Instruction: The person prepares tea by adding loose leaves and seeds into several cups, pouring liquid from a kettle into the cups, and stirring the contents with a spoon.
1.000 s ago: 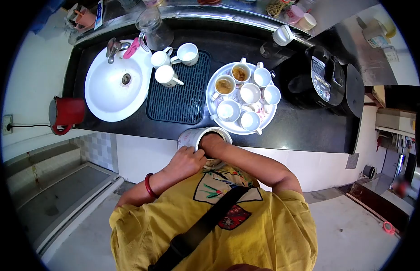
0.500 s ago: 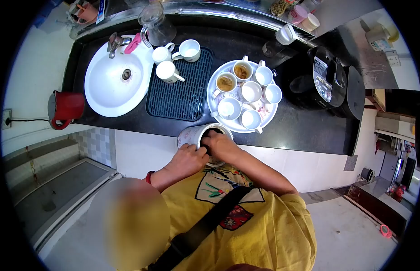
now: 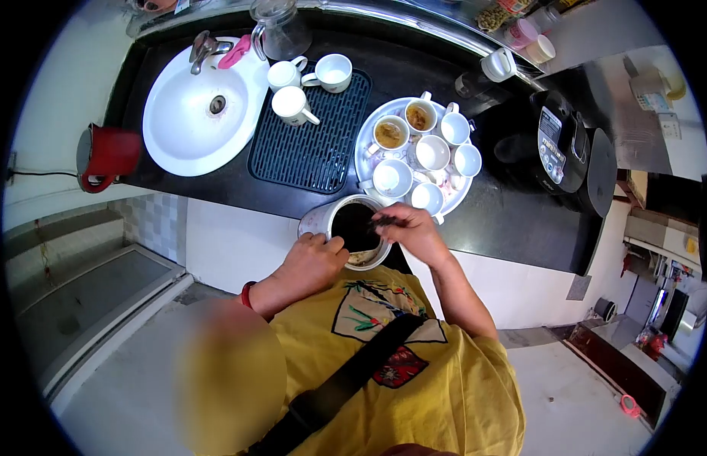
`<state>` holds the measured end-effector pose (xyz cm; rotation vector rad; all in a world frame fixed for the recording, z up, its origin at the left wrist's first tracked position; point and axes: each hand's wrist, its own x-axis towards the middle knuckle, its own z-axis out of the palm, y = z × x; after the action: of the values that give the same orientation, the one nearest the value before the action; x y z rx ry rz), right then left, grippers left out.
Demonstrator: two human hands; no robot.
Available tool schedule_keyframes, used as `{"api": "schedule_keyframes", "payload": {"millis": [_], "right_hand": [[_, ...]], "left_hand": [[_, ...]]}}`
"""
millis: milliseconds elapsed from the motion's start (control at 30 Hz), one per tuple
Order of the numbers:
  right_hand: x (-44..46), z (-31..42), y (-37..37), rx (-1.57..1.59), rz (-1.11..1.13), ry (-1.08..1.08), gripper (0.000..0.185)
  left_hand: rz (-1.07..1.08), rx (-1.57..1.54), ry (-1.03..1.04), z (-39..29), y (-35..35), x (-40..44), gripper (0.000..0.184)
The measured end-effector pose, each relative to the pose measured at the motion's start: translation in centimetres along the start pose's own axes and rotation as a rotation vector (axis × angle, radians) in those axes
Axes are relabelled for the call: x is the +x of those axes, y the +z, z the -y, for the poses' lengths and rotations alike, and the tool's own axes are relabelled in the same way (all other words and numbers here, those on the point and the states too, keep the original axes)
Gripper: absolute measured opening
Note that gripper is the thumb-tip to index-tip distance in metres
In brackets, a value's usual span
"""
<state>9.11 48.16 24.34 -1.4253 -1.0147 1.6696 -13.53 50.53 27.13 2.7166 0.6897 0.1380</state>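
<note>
Lifting a dark, crumbly clump (image 3: 383, 222) from the white, round, patterned canister (image 3: 314, 222) at the near edge of the black bench (image 3: 505, 235) seems the step in hand. The right hand (image 3: 414, 232) pinches it by the right rim; the left hand (image 3: 312, 267) grips the left. Moving it calls for a firm pinch.

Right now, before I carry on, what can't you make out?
All in the head view:
Floor of the white canister: hidden by its dark contents.
Dark bits pinched in the right hand: too small to identify.
Glass jug: top cut off by the upper picture edge.
Left sleeve: covered by a blurred disc.
</note>
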Motion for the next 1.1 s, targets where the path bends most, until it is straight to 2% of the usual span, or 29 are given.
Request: {"api": "schedule_keyframes", "payload": {"millis": [167, 267, 600, 667, 900, 1100], "right_hand": [[1.8, 0.3, -2.9, 0.12, -0.258, 0.037, 0.021], [3.4, -1.4, -4.3, 0.054, -0.353, 0.007, 0.02], [6.2, -4.3, -4.8, -0.064, -0.421, 0.041, 0.021], [6.2, -4.2, -4.6, -0.194, -0.419, 0.039, 0.016], [6.8, -5.9, -4.8, -0.202, -0.456, 0.045, 0.016], [6.2, -4.7, -4.4, -0.057, -0.443, 0.088, 0.019]], "left_hand": [[-0.031, -0.026, -0.023, 0.2, 0.0, -0.5, 0.008], [-0.038, -0.027, -0.038, 0.4, 0.3, -1.0, 0.008], [-0.032, -0.039, -0.075, 0.7, 0.6, -2.1, 0.008], [-0.027, -0.047, -0.075, 0.7, 0.5, -2.2, 0.008], [-0.011, -0.03, -0.069, 0.8, 0.5, -2.2, 0.007], [-0.017, -0.029, -0.073, 0.8, 0.7, -2.3, 0.007]]}}
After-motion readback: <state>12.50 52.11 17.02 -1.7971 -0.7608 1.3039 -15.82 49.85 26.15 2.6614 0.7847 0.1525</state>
